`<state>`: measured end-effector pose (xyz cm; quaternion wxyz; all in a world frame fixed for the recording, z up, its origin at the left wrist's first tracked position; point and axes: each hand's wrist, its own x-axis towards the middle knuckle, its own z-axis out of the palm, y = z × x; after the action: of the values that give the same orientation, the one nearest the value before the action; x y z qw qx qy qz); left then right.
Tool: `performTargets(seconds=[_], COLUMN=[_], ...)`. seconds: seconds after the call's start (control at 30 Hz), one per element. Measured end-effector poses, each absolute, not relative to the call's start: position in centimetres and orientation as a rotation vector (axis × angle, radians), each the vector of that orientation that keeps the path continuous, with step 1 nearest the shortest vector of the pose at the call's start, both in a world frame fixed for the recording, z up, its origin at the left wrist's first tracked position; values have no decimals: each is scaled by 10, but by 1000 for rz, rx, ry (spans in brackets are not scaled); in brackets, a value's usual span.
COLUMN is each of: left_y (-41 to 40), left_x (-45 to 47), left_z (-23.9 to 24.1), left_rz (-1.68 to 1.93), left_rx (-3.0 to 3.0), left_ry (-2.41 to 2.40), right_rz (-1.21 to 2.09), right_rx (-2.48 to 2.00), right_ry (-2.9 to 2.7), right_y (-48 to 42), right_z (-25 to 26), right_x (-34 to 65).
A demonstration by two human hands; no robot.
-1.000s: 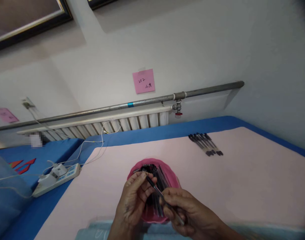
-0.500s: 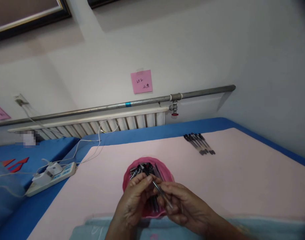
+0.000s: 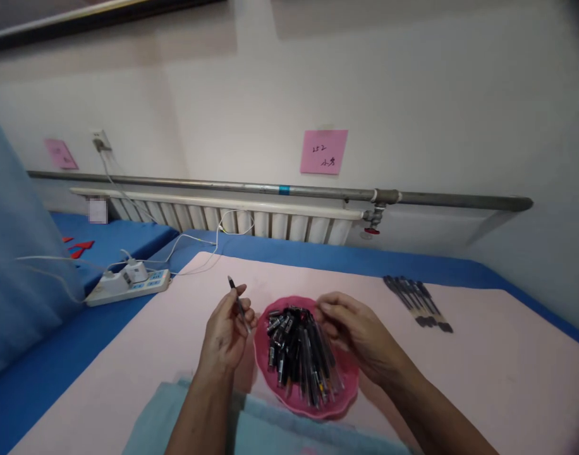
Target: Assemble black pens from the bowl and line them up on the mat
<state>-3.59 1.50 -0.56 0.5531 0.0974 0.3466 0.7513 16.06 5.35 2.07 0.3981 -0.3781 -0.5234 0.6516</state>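
Pen parts (image 3: pixel 296 354) in bowl (image 3: pixel 349 382), row of pens (image 3: pixel 417 303) right, power strip (image 3: pixel 145 287) left

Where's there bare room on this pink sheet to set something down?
The widest bare patch of the pink sheet lies between the right forearm, the row of pens and the blue border. Another lies between the power strip and left forearm. It's crowded around the pink bowl, heaped with pen parts.

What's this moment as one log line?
left hand: holds pen; right hand: at pink bowl, grip unclear; in bowl: black caps, clear barrels; pen row: right of bowl
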Motion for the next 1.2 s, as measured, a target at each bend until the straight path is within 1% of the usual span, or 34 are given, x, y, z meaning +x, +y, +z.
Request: performTargets(seconds=[0.07,0.17,0.27,0.37,0.47,0.63,1.0,1.2], left_y=[15,16,18,20,21,22,21,20], left_x=[-32,-29,-29,-29,-29,-29,-28,-28], left_z=[-6,-8,-10,-12,-12,-12,-9,-8], left_rz=[1757,1739,1738,1730,1727,1712,1679,1657], left_rx=[246,256,226,197,196,195,159,160], left_ry=[852,890,939,983,990,1004,1014,1029], right_rz=[1348,889,685,614,583,569,530,554], right_rx=[-950,-845,-733,-753,-790,-824,-689,-689], right_ry=[-1751,-2241,-2555,-2769,-2886,-2949,-2955,-2994], right_y=[59,65,66,63,62,61,70,53], right_z=[22,8,-9,-14,-8,0,12,11], right_x=[145,137,141,144,145,147,154,150])
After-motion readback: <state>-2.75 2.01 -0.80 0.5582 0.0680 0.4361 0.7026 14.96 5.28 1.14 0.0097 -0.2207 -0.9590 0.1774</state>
